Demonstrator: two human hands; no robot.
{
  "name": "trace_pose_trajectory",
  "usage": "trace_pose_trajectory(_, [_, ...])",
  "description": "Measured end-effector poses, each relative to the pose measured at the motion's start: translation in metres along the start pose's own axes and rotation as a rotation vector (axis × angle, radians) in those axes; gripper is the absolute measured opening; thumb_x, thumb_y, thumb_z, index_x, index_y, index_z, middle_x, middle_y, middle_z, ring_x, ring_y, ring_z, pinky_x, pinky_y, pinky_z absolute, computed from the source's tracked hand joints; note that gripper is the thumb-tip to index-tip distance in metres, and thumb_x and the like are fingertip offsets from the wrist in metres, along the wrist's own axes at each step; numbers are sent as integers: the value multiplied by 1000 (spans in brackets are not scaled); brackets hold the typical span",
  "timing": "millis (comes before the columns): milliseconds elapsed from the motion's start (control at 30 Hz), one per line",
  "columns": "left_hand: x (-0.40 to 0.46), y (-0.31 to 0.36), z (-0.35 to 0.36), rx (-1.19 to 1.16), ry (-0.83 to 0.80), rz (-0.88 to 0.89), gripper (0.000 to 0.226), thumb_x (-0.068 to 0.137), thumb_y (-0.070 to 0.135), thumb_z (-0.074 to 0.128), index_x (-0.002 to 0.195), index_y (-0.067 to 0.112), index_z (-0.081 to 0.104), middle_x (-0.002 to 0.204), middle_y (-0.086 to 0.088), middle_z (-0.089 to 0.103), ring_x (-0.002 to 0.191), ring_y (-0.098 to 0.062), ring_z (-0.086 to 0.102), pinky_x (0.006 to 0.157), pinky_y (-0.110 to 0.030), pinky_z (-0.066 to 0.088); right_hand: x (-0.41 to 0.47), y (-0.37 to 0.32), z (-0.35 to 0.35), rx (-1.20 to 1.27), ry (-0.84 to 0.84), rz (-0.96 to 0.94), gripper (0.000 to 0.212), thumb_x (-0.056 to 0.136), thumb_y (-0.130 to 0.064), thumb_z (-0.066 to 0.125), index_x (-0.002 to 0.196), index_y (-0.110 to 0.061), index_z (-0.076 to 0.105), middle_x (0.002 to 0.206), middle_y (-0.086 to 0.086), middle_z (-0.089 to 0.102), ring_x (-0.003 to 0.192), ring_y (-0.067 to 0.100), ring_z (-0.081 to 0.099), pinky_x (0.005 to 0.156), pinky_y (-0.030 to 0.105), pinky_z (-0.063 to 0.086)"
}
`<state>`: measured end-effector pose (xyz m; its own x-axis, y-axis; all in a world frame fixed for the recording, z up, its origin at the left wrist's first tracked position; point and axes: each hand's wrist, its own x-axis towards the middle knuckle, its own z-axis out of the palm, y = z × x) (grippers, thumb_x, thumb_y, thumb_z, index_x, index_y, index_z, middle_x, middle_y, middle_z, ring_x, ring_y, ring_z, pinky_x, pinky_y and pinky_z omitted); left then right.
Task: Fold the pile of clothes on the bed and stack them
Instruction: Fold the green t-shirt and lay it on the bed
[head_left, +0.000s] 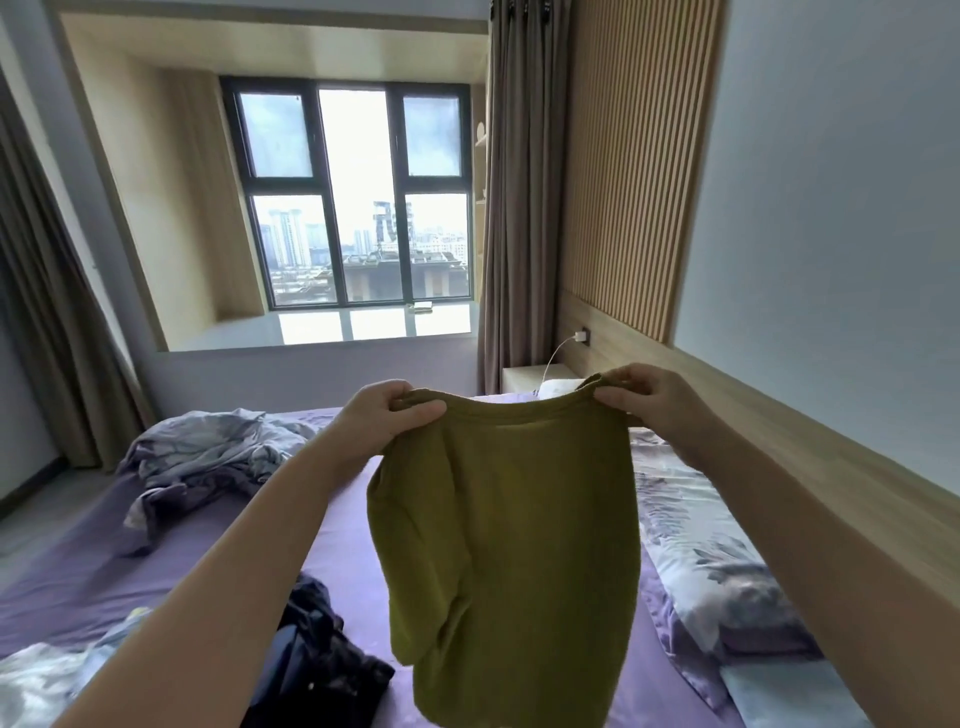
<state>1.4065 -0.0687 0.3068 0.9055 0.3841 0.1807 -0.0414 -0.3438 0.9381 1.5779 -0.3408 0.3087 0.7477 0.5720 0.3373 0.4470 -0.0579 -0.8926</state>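
Note:
An olive-green T-shirt (511, 545) hangs in the air in front of me, above the purple bed (171, 551). My left hand (387, 418) pinches its left shoulder near the collar. My right hand (649, 397) pinches the right shoulder. The shirt hangs straight down with its hem at the bottom of the view. Dark clothes (322, 670) lie in a heap on the bed below my left forearm. Light-coloured cloth (47, 680) lies at the bottom left corner.
A crumpled grey-purple quilt (208, 457) lies at the far left of the bed. Floral pillows (717, 566) line the right side along the wooden headboard (810, 467). A bedside table (535, 376) and a bay window (358, 197) are beyond.

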Motion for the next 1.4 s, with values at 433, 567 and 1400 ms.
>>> trace_pose_trajectory(433, [1,21,59,-387,104,-126,5,84,6,70,85,3,67,82,-14,69,67,-19,70,56,-23,56,-32,-20,111,-260,-71,11,28,82,-42,71,86,-15,63,80,-1,69,70,11,65,62,19,50])
trace_pose_trajectory(567, [6,12,52,206,327,60,24,79,31,77,77,20,56,85,-5,65,76,-18,64,65,-31,55,-24,-25,108,-347,-50,-70,14,92,-18,59,87,-8,67,70,-2,63,65,11,58,61,12,43])
trace_pose_trajectory(1400, [-27,-69,24,117,-450,-183,17,85,21,71,102,18,72,97,11,72,90,-2,65,77,-8,48,30,-31,66,169,4,-16,17,97,-17,53,92,-20,69,90,-1,66,84,12,61,69,20,52])
